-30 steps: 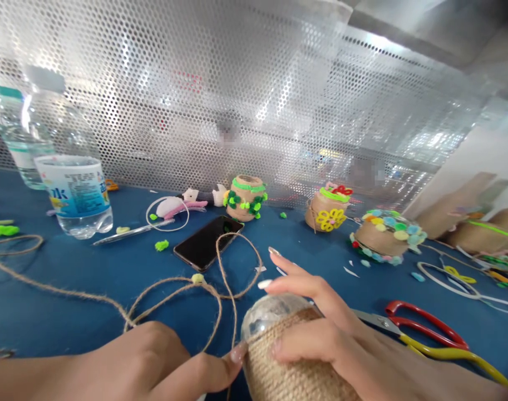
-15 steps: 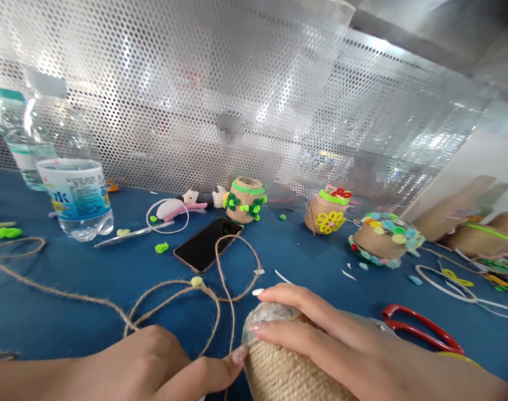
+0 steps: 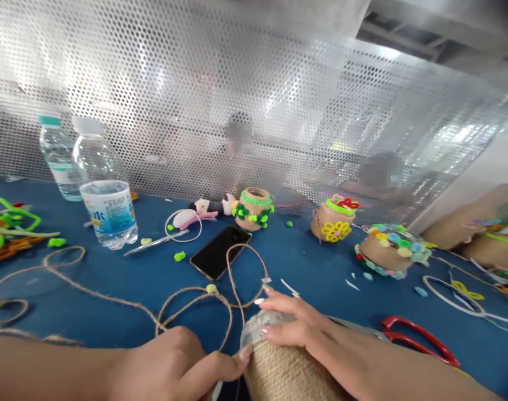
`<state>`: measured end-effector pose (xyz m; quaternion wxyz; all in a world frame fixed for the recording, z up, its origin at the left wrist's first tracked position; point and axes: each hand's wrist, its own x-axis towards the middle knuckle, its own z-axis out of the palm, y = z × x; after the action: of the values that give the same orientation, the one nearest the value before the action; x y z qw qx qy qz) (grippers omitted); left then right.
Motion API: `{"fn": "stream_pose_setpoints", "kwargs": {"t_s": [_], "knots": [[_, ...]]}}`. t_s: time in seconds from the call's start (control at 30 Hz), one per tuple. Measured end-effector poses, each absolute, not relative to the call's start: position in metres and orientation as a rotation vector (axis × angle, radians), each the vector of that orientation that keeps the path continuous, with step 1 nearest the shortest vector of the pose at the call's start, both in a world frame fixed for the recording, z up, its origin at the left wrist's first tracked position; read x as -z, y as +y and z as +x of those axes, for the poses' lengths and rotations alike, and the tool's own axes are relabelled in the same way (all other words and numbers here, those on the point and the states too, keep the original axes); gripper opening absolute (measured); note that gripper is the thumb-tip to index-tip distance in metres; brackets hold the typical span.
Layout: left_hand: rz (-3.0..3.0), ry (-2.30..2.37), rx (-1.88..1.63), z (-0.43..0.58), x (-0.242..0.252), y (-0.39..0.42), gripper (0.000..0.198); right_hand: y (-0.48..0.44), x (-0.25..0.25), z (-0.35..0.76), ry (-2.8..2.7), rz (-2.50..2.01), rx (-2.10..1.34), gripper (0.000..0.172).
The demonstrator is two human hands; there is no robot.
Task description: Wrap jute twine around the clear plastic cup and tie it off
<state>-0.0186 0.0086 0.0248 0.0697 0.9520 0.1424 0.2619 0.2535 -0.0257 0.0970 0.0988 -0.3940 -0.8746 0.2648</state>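
Close in front of me, a clear container wrapped in rows of jute twine (image 3: pixel 293 365) lies tilted, its bare clear end pointing away. My right hand (image 3: pixel 320 340) lies over its top and right side with fingers bent round it, gripping it. My left hand (image 3: pixel 178 362) is curled at its left side, one fingertip pressed against the edge of the wrapping. Loose jute twine (image 3: pixel 195 291) runs in loops over the table and passes down by that fingertip. The left hand's other fingers are folded under and mostly hidden.
Red-handled scissors (image 3: pixel 420 340) lie right, partly under my right forearm. A phone (image 3: pixel 220 253), pen (image 3: pixel 156 243) and two water bottles (image 3: pixel 112 217) are left of centre. Decorated jars (image 3: pixel 254 210) stand along the back before a perforated metal screen (image 3: pixel 174 111). Pipe cleaners (image 3: pixel 15 234) lie far left.
The view has shifted, so the background items appear further right and slightly lower. My right fingers have drawn back a little on the container; the left fingertip still presses at its edge.
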Motion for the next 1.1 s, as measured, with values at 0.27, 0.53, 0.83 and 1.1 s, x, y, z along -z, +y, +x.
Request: {"fn": "stream_pose_setpoints", "kwargs": {"t_s": [0.27, 0.53, 0.83, 1.1], "knots": [[2.825, 0.175, -0.804, -0.017, -0.024, 0.019, 0.037, -0.033, -0.092, 0.262, -2.533, -1.184, -0.956, 0.092], [2.713, 0.797, -0.799, -0.01, -0.05, 0.04, 0.039, -0.034, -0.076, 0.266, -2.435, -1.126, -1.009, 0.1], [2.602, 1.656, -0.133, 0.049, -0.044, 0.155, 0.055, -0.029, -0.073, 0.271, -2.44, -1.03, -1.037, 0.106], [2.617, 1.589, -0.282, 0.055, -0.031, 0.148, 0.059, -0.03, -0.071, 0.271, -2.43, -0.969, -0.979, 0.104]]}}
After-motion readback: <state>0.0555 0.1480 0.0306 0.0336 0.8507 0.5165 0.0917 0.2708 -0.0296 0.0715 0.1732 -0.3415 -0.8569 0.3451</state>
